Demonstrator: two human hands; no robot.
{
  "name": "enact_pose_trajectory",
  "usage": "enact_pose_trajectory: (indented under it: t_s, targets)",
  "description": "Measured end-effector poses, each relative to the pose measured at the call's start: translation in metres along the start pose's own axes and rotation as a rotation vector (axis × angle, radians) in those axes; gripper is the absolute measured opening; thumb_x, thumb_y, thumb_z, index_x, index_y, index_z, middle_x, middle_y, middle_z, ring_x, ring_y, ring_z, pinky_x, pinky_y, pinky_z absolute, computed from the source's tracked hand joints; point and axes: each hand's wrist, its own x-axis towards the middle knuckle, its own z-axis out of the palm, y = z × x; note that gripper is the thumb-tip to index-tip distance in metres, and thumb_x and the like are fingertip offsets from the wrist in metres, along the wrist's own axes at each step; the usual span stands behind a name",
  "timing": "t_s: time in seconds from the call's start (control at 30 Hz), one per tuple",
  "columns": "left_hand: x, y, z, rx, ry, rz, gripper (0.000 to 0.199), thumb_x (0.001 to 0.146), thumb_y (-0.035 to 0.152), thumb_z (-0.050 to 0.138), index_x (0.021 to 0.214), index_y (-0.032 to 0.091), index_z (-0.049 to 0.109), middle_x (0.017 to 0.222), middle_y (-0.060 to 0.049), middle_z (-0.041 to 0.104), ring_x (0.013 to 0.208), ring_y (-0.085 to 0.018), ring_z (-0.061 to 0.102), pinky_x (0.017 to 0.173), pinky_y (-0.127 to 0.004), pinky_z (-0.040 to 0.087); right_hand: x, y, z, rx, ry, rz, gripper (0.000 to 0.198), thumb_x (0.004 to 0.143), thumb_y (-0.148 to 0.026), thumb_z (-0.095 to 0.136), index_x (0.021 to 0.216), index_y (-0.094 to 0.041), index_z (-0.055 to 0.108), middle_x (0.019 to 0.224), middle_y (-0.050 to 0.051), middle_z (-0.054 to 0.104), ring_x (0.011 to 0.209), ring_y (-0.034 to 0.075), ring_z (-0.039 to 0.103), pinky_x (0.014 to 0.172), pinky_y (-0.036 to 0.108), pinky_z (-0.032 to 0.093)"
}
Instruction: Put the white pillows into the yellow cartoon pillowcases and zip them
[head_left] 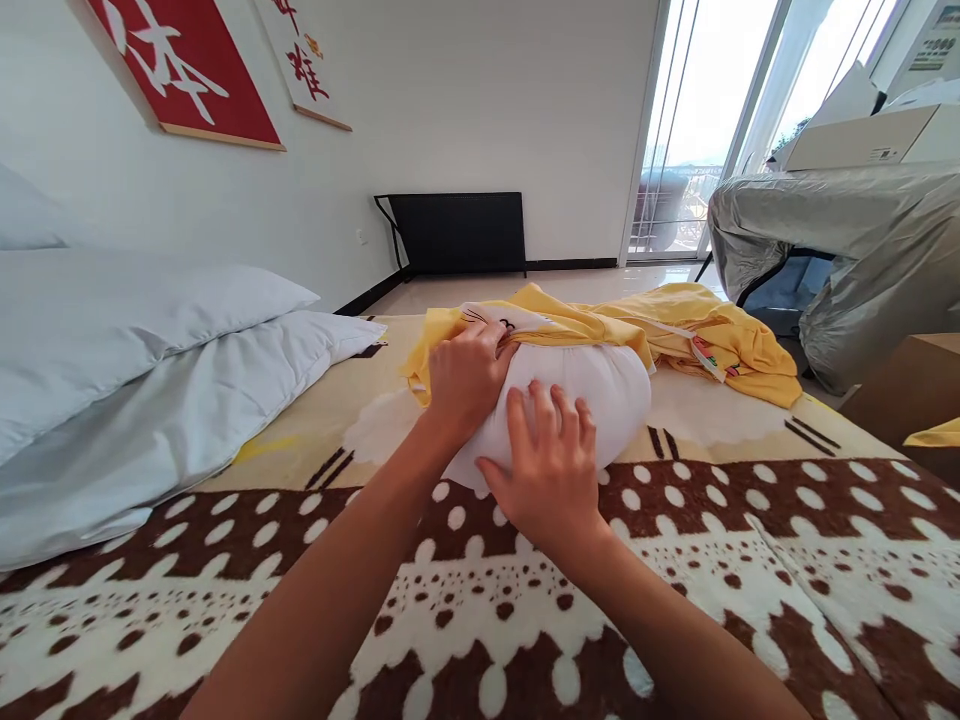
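A plump white pillow [621, 400] lies on the bed, its far side under a yellow pillowcase [600, 325] with a cartoon face print. My left hand [466, 372] is closed on the near edge of the pillowcase at the pillow's left; its fingertips are partly hidden in the folds. My right hand [546, 465] rests on the near side of the pillow with the fingers spread, pressing on it and holding nothing. More yellow cloth [750, 345] with a coloured print lies bunched to the right; I cannot tell whether it is one piece with the pillowcase.
Beneath is a brown and cream patterned blanket [465, 640]. White pillows [150, 310] are stacked at left. Beyond the bed, a black panel [457, 232] leans on the wall. At right are plastic-covered furniture [825, 215], cardboard boxes [892, 400] and a glass door [697, 130].
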Motion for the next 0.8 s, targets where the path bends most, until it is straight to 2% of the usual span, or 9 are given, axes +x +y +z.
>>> enact_pose_trajectory:
  t_s: [0.07,0.17,0.23,0.3,0.4,0.53,0.63,0.73,0.8]
  targets:
    - [0.004,-0.001,-0.001,0.124,-0.014,0.084,0.034,0.09,0.036,0.037,0.092,0.016,0.065,0.087,-0.01,0.068,0.076,-0.025,0.062,0.061,-0.033,0.039,0.001,-0.002,0.0,-0.046,-0.09,0.0,0.073,0.081,-0.052,0.055,0.138,-0.008,0.039,0.141,0.022,0.04,0.127,0.041,0.033,0.103,0.06,0.027]
    - [0.006,-0.003,-0.005,0.282,-0.024,0.296,0.035,0.09,0.027,0.031,0.086,0.016,0.065,0.077,-0.011,0.065,0.075,-0.025,0.062,0.063,-0.035,0.04,0.002,0.003,0.005,-0.05,-0.152,0.023,0.077,0.082,-0.057,0.052,0.14,-0.008,0.037,0.142,0.023,0.038,0.127,0.041,0.034,0.102,0.059,0.028]
    - [0.005,-0.003,-0.007,0.311,-0.02,0.433,0.035,0.089,0.022,0.029,0.087,0.018,0.064,0.075,-0.011,0.065,0.076,-0.026,0.061,0.067,-0.037,0.041,0.003,0.009,0.007,-0.042,-0.173,0.043,0.076,0.083,-0.058,0.048,0.139,-0.007,0.037,0.141,0.023,0.04,0.127,0.04,0.035,0.101,0.058,0.03]
    - [0.002,0.0,-0.008,0.294,-0.013,0.494,0.035,0.089,0.02,0.029,0.089,0.02,0.064,0.075,-0.01,0.065,0.074,-0.025,0.06,0.068,-0.039,0.042,0.005,0.014,0.007,-0.03,-0.186,0.054,0.077,0.084,-0.06,0.045,0.139,-0.007,0.038,0.14,0.023,0.04,0.126,0.039,0.036,0.1,0.056,0.031]
    - [-0.003,0.008,-0.005,0.221,0.019,0.442,0.03,0.089,0.024,0.033,0.082,0.019,0.062,0.072,-0.009,0.063,0.071,-0.024,0.059,0.07,-0.039,0.042,0.008,0.023,0.007,-0.006,-0.184,0.065,0.079,0.083,-0.063,0.044,0.138,-0.007,0.039,0.141,0.022,0.041,0.124,0.037,0.037,0.1,0.052,0.031]
    - [-0.001,0.018,0.005,0.028,0.097,0.206,0.015,0.082,0.028,0.045,0.077,0.018,0.056,0.071,-0.006,0.062,0.072,-0.022,0.058,0.075,-0.035,0.042,0.011,0.039,0.014,0.037,-0.121,0.026,0.085,0.079,-0.069,0.044,0.139,-0.009,0.037,0.142,0.019,0.04,0.129,0.033,0.035,0.101,0.047,0.028]
    - [0.006,0.026,0.004,-0.129,0.039,0.085,0.009,0.079,0.026,0.047,0.08,0.018,0.052,0.07,-0.002,0.06,0.068,-0.019,0.056,0.071,-0.032,0.041,0.013,0.047,0.016,0.035,-0.032,-0.009,0.088,0.077,-0.071,0.045,0.14,-0.011,0.037,0.145,0.018,0.037,0.134,0.031,0.029,0.103,0.044,0.023]
    - [0.01,0.043,-0.013,-0.15,-0.007,0.131,0.009,0.082,0.025,0.046,0.082,0.018,0.052,0.07,-0.001,0.059,0.066,-0.017,0.055,0.066,-0.03,0.04,0.015,0.044,0.005,-0.003,0.088,0.02,0.084,0.077,-0.07,0.045,0.137,-0.01,0.041,0.145,0.021,0.035,0.135,0.034,0.027,0.103,0.046,0.021]
    - [0.009,0.058,-0.029,-0.083,0.029,0.226,0.01,0.083,0.023,0.046,0.082,0.018,0.054,0.069,-0.002,0.059,0.067,-0.018,0.056,0.069,-0.031,0.041,0.017,0.038,-0.009,-0.023,0.166,0.074,0.081,0.078,-0.068,0.045,0.134,-0.01,0.044,0.143,0.022,0.037,0.134,0.036,0.028,0.102,0.047,0.022]
